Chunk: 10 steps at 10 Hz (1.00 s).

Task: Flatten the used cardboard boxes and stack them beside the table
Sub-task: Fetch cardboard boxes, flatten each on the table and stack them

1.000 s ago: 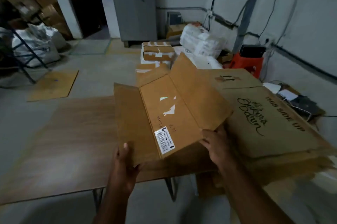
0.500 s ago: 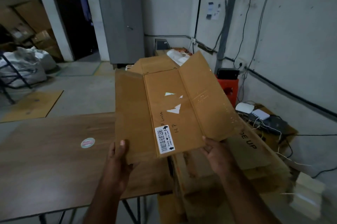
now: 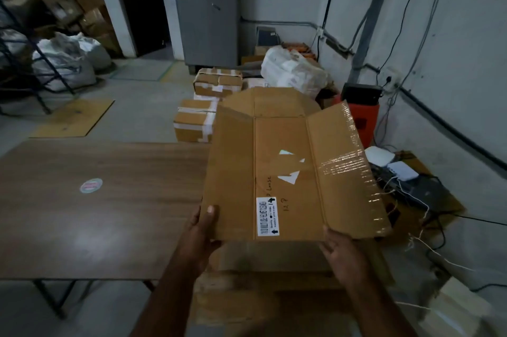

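Flattened cardboard box (image 3: pixel 285 166), judged light, stiff yet floppy at its flaps, pinched at its near corners by left hand (image 3: pixel 201 229) and right hand (image 3: pixel 343 251) beyond the table's (image 3: pixel 90 213) right edge.

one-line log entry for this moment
phase: carrying | flattened box: held over stack beside table | left hand, right hand: grip near edge

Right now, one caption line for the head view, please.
Left hand and right hand hold a flattened cardboard box above the stack of flattened boxes beside the wooden table.
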### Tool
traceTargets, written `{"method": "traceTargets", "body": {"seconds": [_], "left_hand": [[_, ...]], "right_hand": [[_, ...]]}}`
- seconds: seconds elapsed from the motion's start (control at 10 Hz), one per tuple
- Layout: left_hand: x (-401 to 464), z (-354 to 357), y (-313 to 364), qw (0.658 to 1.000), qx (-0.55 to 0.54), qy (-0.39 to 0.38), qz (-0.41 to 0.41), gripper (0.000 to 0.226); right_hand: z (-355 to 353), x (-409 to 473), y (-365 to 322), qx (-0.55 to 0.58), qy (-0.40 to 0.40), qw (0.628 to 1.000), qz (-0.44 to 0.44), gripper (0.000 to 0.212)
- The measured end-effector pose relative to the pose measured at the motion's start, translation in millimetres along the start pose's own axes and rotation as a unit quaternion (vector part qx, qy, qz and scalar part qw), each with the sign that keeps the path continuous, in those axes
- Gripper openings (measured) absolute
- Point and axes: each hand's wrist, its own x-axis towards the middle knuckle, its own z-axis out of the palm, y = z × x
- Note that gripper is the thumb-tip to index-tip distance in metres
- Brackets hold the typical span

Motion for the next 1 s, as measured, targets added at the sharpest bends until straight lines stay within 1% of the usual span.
{"method": "traceTargets", "body": {"seconds": [0.1,0.2,0.3,0.4,0.5,0.6,0.7,0.8,0.9,1.0], "left_hand": [[0.6,6.3,-39.0,0.998,0.023,0.039,-0.048,0.039],[-0.1,6.2,-65.7,0.992,0.031,0.08,-0.089,0.03],[7.4,5.6,-77.3,0.98,0.094,0.146,-0.097,0.033],[16.6,4.3,-78.9,0.972,0.096,0.198,-0.083,0.029],[22.1,3.9,-74.2,0.973,0.086,0.202,-0.066,0.024],[29.3,-6.6,-74.0,0.968,0.104,0.222,-0.06,0.034],[28.9,-7.9,-80.9,0.962,0.133,0.232,-0.056,0.04],[23.2,-1.1,-84.9,0.948,0.186,0.255,-0.034,0.041],[22.9,0.3,-89.4,0.915,0.31,0.259,-0.004,0.043],[25.0,3.2,-89.7,0.859,0.431,0.276,-0.004,0.046]], "right_hand": [[-25.4,21.2,1.4,-0.077,0.0,0.997,0.001,0.014],[-44.6,34.9,9.2,-0.196,0.016,0.979,-0.056,0.024],[-55.9,51.1,11.8,-0.18,0.036,0.982,-0.039,0.05],[-53.4,54.9,11.6,-0.158,0.041,0.986,-0.03,0.055],[-47.7,56.5,4.8,-0.134,0.066,0.988,-0.031,0.044],[-44.9,56.1,-0.5,-0.106,0.09,0.989,-0.042,0.042],[-44.3,43.5,-2.1,-0.17,0.119,0.973,-0.105,0.064],[-49.5,45.4,-3.1,-0.438,0.16,0.844,-0.263,0.083],[-49.3,56.4,-6.0,-0.691,0.139,0.657,-0.267,0.078],[-44.5,59.7,-6.6,-0.77,0.091,0.594,-0.214,0.076]]}}
